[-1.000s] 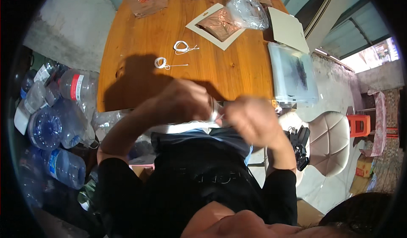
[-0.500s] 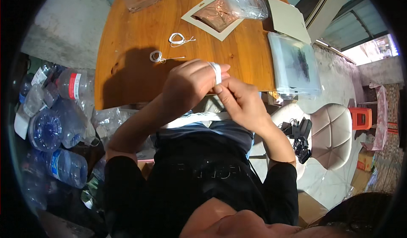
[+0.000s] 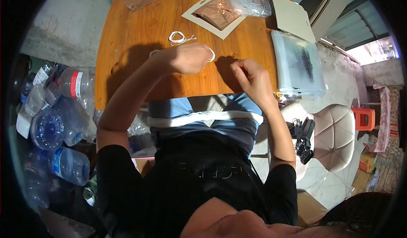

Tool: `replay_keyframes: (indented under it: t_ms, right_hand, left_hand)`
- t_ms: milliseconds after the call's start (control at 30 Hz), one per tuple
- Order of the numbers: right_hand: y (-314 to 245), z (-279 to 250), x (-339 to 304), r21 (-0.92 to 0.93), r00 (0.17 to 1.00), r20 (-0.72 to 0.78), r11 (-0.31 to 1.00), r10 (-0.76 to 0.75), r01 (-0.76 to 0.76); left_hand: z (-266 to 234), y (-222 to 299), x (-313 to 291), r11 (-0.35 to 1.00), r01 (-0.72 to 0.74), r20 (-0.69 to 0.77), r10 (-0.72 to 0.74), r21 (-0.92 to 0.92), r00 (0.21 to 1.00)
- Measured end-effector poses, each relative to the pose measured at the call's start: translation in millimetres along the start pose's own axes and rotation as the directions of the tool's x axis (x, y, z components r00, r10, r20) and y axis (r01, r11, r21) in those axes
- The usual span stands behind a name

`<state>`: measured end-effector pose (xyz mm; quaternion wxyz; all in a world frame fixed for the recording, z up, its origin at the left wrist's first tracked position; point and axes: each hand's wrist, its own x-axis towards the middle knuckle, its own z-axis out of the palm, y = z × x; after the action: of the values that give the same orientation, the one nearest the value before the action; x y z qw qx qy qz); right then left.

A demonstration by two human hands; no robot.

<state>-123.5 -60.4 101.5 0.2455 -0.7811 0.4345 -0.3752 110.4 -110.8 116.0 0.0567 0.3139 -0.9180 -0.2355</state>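
Observation:
My left hand [image 3: 193, 58] is closed over the wooden table, gripping a coil of white cord [image 3: 212, 55] that shows as a loop past the fingers. Just beyond that hand lies another coiled white cord [image 3: 177, 39] with a loose tail. A further white coil [image 3: 154, 53] peeks out from behind my left wrist, mostly hidden. My right hand [image 3: 255, 80] hovers at the table's near edge, fingers loosely bent and thumb apart, with nothing visible in it. Across my thighs stretches a bundle of long white cord [image 3: 199, 119].
On the table [image 3: 250, 37] lie a cream card with a brown packet [image 3: 217, 12], clear plastic wrap [image 3: 249, 1], a cream folder [image 3: 290, 17] and a stack of clear sleeves [image 3: 296, 64]. Plastic bottles [image 3: 70, 166] crowd the left; a chair [image 3: 333, 136] holding black gear stands right.
My hands have parted. The left moved forward and left over the table with the cord coil; the right let go of the cord and drew off to the right.

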Motion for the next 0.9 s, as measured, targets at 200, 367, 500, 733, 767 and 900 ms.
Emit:
replay_keyframes:
  t_ms: [200,367,500,733,767,900]
  right_hand:
    - [-1,-4,-9,-0.111,0.99,0.066,0.985,-0.127,0.134]
    - [-6,-23,-31,0.004,0.996,0.081,0.999,-0.034,0.034]
    - [-9,-37,-59,0.103,0.976,0.196,0.989,0.089,-0.111]
    - [-2,-47,-87,0.085,0.939,0.269,0.966,0.216,-0.246]
    - [3,-46,-90,0.124,0.93,0.273,0.949,0.247,-0.289]
    - [33,-28,-109,0.08,0.921,0.306,0.958,0.24,-0.276]
  left_hand:
    - [-28,15,7,0.967,0.201,0.231,-0.233,0.154,0.944]
    - [-29,18,7,0.955,0.192,0.002,-0.197,0.224,0.98]
    - [-24,12,10,0.961,0.162,0.09,-0.186,0.223,0.978]
    - [-21,10,4,0.969,0.154,-0.152,-0.126,0.193,0.98]
    - [-16,7,3,0.983,0.095,-0.255,-0.053,0.155,0.965]
    - [12,-19,1,0.988,0.13,-0.298,-0.1,0.084,0.949]
